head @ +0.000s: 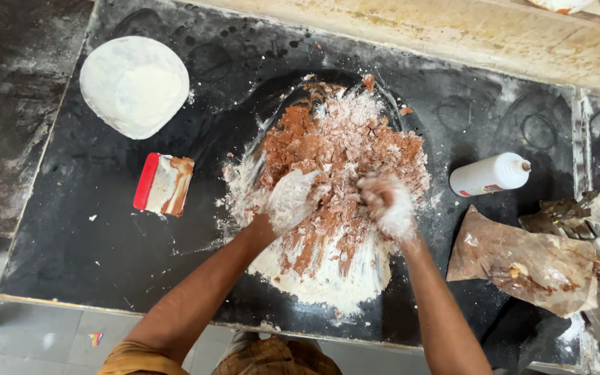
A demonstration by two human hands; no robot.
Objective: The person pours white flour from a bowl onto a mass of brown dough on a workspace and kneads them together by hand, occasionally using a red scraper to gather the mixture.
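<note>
Black stone counter (92, 243) is bearing a brown-and-white powder heap (342, 160) at its middle. Left hand (292, 200) and right hand (388, 203), fingers curled around clumps, are kneading; folding the loose edges inward is probably mixing it evenly.

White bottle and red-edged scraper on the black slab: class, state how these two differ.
The white bottle is rounded and lies on its side, right of the mound; the scraper is flat and rectangular, left of it. The bottle looks mostly clean; the scraper is smeared with brown paste. Both rest untouched on the black slab.
</note>
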